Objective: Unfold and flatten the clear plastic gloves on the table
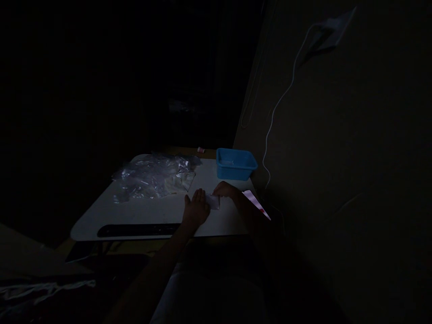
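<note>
A small pale, flat packet, which looks like thin plastic, lies on the white tabletop. My left hand rests open at its left side, fingers stretched out and lying flat. At the packet's upper right edge, my right hand has its fingers pressed together on it. Dim light hides the finer details of the fingertips. To the left spreads a crumpled heap of clear plastic bags, with something whitish among it.
A blue plastic basket stands at the table's back right corner. Beside my right forearm shows a lit screen. A white cable hangs down the wall from a socket. Behind the table is a small pinkish-white object.
</note>
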Demonstrator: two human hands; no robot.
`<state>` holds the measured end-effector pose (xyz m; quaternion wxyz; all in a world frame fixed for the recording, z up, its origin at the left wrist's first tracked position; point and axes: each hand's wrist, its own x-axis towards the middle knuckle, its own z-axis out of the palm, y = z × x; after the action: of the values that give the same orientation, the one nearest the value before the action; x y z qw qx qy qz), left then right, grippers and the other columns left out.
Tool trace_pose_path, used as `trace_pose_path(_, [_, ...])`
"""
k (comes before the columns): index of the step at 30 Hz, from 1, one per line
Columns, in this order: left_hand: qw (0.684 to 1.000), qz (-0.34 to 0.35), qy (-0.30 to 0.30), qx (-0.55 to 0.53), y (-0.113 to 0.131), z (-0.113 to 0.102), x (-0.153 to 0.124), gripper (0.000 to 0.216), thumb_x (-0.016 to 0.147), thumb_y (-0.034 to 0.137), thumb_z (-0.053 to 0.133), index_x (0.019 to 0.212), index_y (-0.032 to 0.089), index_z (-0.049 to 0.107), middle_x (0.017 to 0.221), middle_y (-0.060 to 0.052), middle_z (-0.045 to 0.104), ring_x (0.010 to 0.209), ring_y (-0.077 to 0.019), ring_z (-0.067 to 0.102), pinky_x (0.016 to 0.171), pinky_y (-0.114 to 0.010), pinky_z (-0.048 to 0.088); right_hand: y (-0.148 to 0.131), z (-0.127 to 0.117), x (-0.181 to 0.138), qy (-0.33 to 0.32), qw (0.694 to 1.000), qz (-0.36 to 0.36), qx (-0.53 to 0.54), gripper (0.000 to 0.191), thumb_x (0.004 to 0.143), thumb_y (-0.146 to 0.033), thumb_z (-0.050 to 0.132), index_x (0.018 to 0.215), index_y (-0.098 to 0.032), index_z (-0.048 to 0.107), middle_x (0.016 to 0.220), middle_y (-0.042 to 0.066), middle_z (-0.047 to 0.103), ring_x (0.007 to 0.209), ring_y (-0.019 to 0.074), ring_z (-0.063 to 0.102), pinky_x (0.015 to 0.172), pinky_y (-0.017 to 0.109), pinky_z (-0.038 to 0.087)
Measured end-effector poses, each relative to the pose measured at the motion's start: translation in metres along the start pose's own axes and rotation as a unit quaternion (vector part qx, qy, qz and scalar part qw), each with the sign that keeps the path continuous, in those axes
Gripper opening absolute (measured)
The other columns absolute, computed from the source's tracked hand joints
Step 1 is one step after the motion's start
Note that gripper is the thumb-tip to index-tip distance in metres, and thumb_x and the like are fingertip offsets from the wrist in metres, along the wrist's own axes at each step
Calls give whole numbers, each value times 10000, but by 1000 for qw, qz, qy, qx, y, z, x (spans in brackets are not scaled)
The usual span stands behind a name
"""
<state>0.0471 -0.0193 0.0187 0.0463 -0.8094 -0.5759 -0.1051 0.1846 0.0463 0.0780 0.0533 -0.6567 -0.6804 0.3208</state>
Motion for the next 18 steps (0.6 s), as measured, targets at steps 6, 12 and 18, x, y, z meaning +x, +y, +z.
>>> trace_pose_path(6, [1000, -7, 0, -11, 0, 0, 0, 539, 831, 273, 219, 1324, 70, 302, 1386, -163, 302, 1286, -260, 250, 981, -540, 191, 5, 4, 1, 32, 997, 56, 50, 155, 690, -196, 567, 566, -117, 615, 399, -23, 496, 382, 63, 429, 421, 176, 317])
trace_pose_path(12, [1000, -3, 4, -11, 0, -1, 0, 538, 831, 276, 235, 1321, 66, 305, 1384, -168, 306, 1284, -269, 250, 982, -541, 193, 13, 7, 5, 41, 991, 75, 101, 225, 717, -187, 530, 508, -120, 576, 332, -37, 441, 311, 62, 382, 391, 190, 304])
trace_pose_path(18, [1000, -5, -3, -5, 1, -1, -1, 532, 837, 281, 225, 1320, 72, 306, 1383, -169, 307, 1282, -265, 254, 980, -546, 189, 17, 10, 0, 63, 986, 56, 147, 191, 708, -233, 581, 562, -112, 597, 334, -59, 424, 325, 45, 378, 375, 165, 280])
